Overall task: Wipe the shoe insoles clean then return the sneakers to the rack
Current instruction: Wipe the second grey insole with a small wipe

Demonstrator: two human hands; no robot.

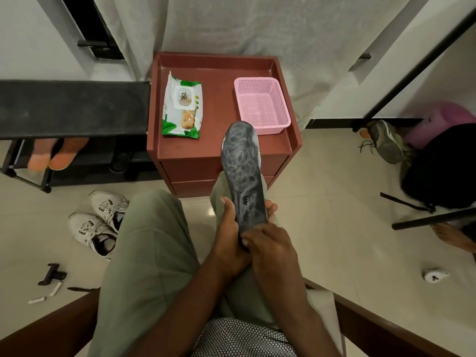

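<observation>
Both hands grip one insole (243, 173) at the heel end over the lap: left hand (229, 238) fingers wrapped round it, right hand (273, 246) pinching the heel. No wipe in hand, pack (181, 106) unopened on bench (221, 148); insole could slip when reaching. Insole dark grey, swirl print, slightly worn; sneakers (100, 222) on the floor

One dark patterned insole (243, 173). Two white sneakers (99, 222) on the floor. One pack of wet wipes (181, 106) and one pink mesh basket (261, 104) on the red surface (219, 73). One black shoe rack (72, 106), with one orange pair (55, 154) on its lower shelf. One grey-green shoe (387, 140) at right.
</observation>
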